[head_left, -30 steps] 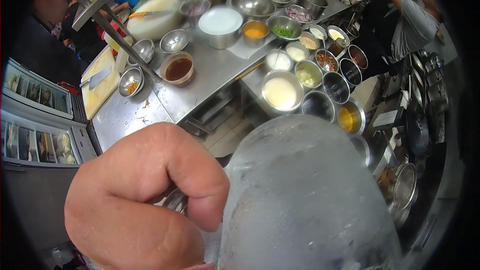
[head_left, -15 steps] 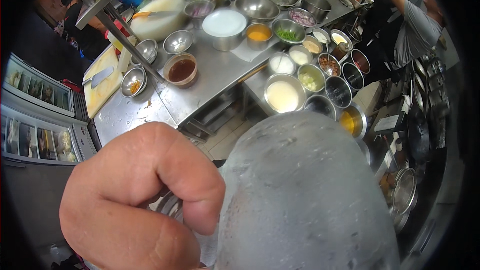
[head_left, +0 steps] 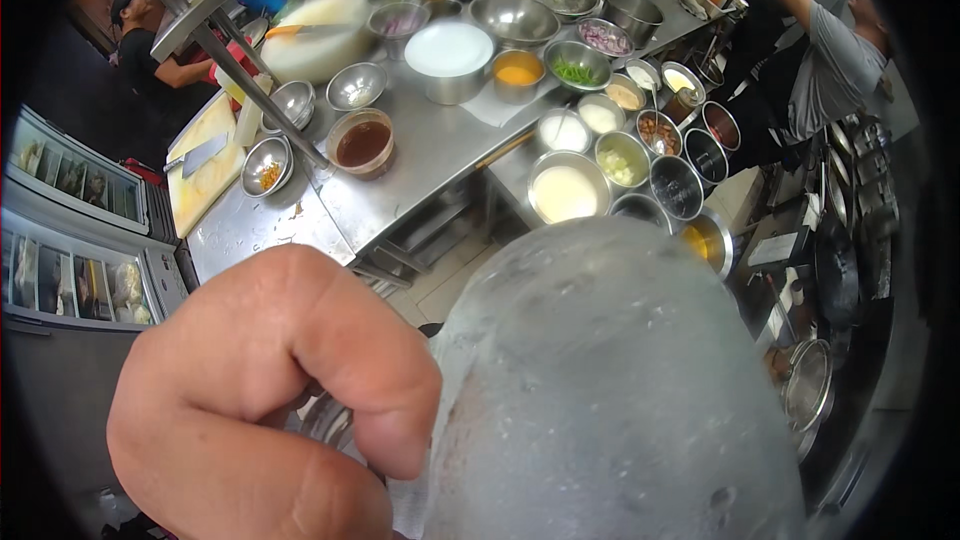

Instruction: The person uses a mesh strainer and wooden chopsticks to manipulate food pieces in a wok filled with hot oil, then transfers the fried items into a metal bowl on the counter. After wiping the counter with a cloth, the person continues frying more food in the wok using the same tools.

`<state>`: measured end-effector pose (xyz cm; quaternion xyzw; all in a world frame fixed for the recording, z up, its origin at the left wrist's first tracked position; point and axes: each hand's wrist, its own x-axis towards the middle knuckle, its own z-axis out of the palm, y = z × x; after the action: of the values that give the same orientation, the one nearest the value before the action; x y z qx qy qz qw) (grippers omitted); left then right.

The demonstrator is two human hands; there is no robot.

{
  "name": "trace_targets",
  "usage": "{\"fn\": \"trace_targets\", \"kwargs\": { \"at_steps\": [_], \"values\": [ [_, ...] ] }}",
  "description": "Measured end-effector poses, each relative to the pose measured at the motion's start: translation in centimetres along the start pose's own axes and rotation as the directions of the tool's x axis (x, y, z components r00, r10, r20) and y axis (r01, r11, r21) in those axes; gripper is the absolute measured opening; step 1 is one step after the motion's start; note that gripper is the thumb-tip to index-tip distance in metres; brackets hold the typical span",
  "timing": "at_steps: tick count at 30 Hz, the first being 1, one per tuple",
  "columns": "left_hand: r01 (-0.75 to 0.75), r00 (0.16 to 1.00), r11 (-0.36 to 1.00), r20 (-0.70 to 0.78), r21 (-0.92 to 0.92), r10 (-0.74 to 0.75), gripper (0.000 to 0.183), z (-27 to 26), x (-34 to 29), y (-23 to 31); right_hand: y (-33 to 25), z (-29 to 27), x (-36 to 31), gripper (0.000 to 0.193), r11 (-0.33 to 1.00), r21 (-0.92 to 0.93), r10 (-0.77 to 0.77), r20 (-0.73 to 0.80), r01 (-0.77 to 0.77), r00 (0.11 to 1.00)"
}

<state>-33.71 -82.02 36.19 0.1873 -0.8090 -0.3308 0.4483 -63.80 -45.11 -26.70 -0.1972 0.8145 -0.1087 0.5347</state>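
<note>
Very close in the lower left, my left hand [head_left: 255, 370] is curled, its bent finger and thumb closing in a loop. Right beside it, a large frosted grey translucent container [head_left: 620, 390] with a rounded end fills the lower middle and right. The bent fingertip lies against the container's left edge; the part inside the grip is hidden. Small bubbles and scratches mark its cloudy surface. My right hand does not show. Beyond the container stand a steel pot of creamy liquid [head_left: 568, 193] and a steel pot of yellow oil [head_left: 703, 240], the latter partly covered by it.
On the steel counter [head_left: 420, 175] sit a tub of brown sauce [head_left: 362, 143], a white-topped pot [head_left: 449, 50] and several ingredient bowls. A knife [head_left: 204, 155] lies on a cutting board [head_left: 190, 195]. People work at far left and right. An open-topped chiller [head_left: 75, 270] stands left.
My left hand and the frosted container have shifted slightly left together. At far left, the co-worker in black has raised their head and stretched an arm toward the counter.
</note>
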Motion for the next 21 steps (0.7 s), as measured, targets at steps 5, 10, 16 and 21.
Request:
{"fn": "trace_targets", "kwargs": {
  "at_steps": [5, 10, 16, 21],
  "values": [
    [0.040, 0.999, 0.996, 0.005, 0.079, -0.041, 0.042, 0.1, -0.1, -0.2, -2.3, 0.0, -1.3, 0.024, 0.849, 0.474, 0.267, 0.000, -0.235, 0.964],
    [0.020, 1.000, 0.997, -0.007, -0.079, -0.020, 0.048, 2.0, 0.7, -1.0, -2.7, 0.1, -2.1, 0.024, 0.697, 0.682, 0.270, 0.038, -0.222, 0.962],
    [-0.145, 0.802, 0.839, 0.434, -0.525, 0.410, 0.043, 0.0, 3.3, -4.6, -4.6, -2.0, -2.8, 0.017, 0.873, 0.412, 0.275, 0.030, -0.263, 0.961],
    [0.346, 0.843, 0.832, 0.533, -0.433, -0.073, 0.054, 0.8, 1.8, -9.6, -3.8, -1.3, -4.1, 0.014, 0.813, 0.542, 0.301, -0.080, -0.212, 0.950]
  ]
}}
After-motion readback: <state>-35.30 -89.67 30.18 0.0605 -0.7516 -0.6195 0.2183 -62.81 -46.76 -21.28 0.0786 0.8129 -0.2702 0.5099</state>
